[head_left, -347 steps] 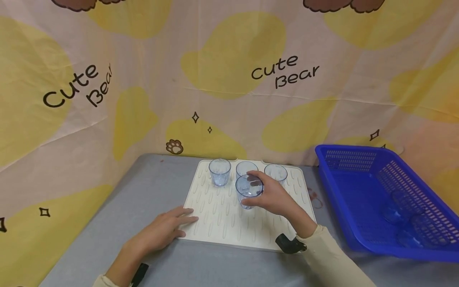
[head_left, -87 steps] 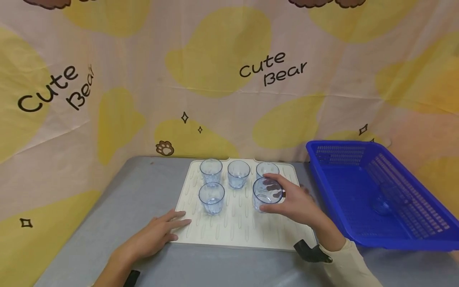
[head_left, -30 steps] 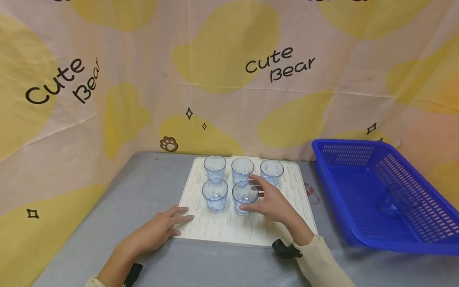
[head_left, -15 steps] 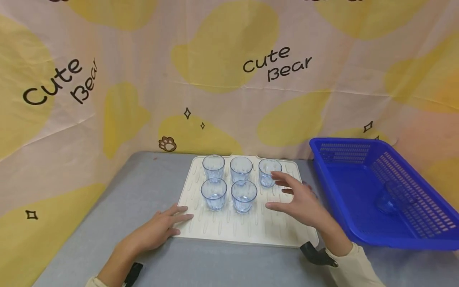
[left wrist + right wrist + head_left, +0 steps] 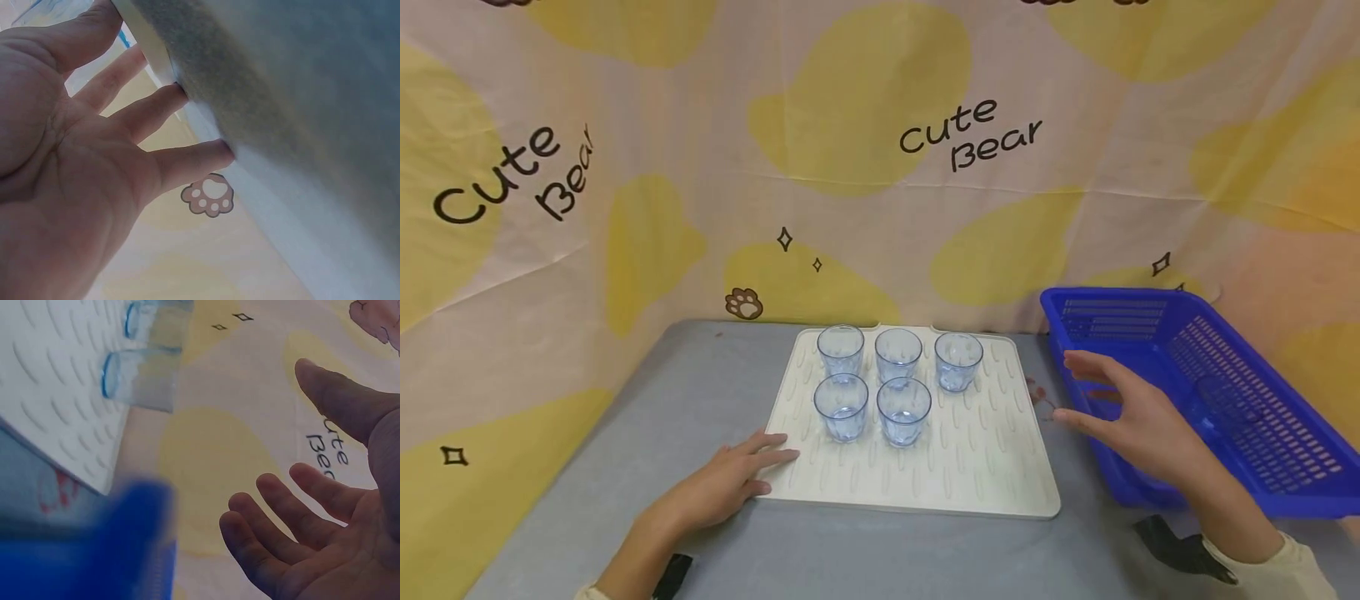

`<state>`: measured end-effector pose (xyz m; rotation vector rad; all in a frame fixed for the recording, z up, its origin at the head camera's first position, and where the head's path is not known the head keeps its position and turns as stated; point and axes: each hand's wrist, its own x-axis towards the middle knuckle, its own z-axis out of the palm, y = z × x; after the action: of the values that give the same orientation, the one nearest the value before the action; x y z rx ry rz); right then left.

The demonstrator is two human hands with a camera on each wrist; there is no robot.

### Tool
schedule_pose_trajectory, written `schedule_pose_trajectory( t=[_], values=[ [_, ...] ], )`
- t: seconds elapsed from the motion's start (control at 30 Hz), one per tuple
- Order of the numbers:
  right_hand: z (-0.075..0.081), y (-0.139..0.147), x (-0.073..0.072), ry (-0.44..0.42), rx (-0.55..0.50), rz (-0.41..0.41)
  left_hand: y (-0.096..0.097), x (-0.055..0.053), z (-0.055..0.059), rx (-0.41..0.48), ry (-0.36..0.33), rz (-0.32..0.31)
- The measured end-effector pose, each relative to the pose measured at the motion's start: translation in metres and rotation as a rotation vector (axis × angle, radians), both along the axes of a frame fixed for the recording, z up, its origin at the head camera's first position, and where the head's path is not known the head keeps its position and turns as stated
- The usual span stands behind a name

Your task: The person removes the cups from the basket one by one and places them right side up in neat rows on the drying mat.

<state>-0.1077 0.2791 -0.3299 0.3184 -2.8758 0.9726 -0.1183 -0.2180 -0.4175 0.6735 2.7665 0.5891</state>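
Several clear bluish drinking glasses stand upright on a white ribbed drying mat point(image 5: 985, 467). Three form the back row, among them the right-hand glass point(image 5: 958, 363); two stand in front, a left glass point(image 5: 841, 408) and a right glass point(image 5: 904, 413). My left hand point(image 5: 718, 487) rests with spread fingers at the mat's left edge; the left wrist view shows its fingertips point(image 5: 215, 150) against that edge. My right hand point(image 5: 1142, 425) is over the near left rim of the blue plastic basket point(image 5: 1120, 350), fingers spread and holding nothing. A further glass point(image 5: 1221, 404) lies in the basket, partly behind that hand.
A grey tabletop point(image 5: 647, 433) surrounds the mat. Behind it hangs a patterned cloth point(image 5: 850, 125) with yellow patches and lettering. Red marks point(image 5: 1037, 392) show on the table between mat and basket.
My right hand placed the front-left glass, then another beside it, let go and moved right to the basket. The basket's glasses have dwindled to one visible. My left hand stayed at the mat.
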Motion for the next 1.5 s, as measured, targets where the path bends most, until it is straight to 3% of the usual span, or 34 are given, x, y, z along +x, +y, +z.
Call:
schedule_pose_trajectory(
  t=[0.17,0.3,0.53,0.7,0.87,0.97,1.3,1.5],
  values=[
    [0.023,0.026,-0.009,0.037,0.042,-0.035,-0.001,0.001,0.001,0.0,-0.003,0.012],
    [0.029,0.059,-0.02,0.034,0.049,-0.062,0.0,0.002,0.0,-0.002,-0.02,0.023],
    [0.014,0.12,-0.039,-0.02,0.035,-0.086,0.001,0.002,0.0,-0.014,-0.025,0.037],
    [0.001,0.15,-0.045,-0.066,0.093,-0.1,0.001,0.002,0.0,-0.01,-0.026,0.038],
    [-0.006,0.165,-0.043,-0.21,0.158,-0.112,0.0,0.002,-0.001,-0.005,-0.013,0.025],
    [-0.008,0.172,-0.042,-0.242,0.182,-0.109,0.0,0.002,-0.001,-0.005,-0.011,0.026],
    [-0.016,0.184,-0.05,-0.21,0.256,-0.048,0.001,0.003,0.0,-0.006,-0.03,0.053],
    [-0.02,0.172,-0.06,-0.156,0.246,0.005,0.0,0.004,-0.001,-0.002,-0.037,0.057]
  ],
)
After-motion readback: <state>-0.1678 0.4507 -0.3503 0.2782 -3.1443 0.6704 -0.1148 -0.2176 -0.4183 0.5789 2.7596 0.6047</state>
